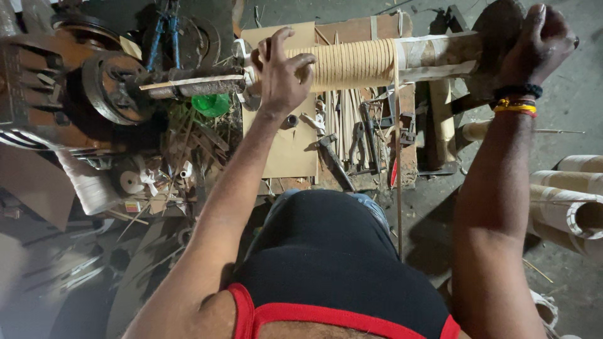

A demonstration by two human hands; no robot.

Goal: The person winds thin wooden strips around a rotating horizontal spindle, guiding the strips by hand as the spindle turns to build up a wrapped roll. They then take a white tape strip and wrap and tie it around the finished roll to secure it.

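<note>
Machinery (107, 88) of rusty wheels sits at the left, its shaft running into a horizontal cardboard tube (433, 53) wound with pale flat strip (352, 63). The strip looks light and springy, likely to slip loose, so it is best pressed flat against the coil; the tube seems stiff yet crushable. The left hand (282, 72) is half open, fingertips resting on the coil's left end. The right hand (537, 44) is closed around a dark block (496, 31) at the tube's right end.

Dim, harsh overhead light; dark lower left, wide-angle edge warp.
</note>
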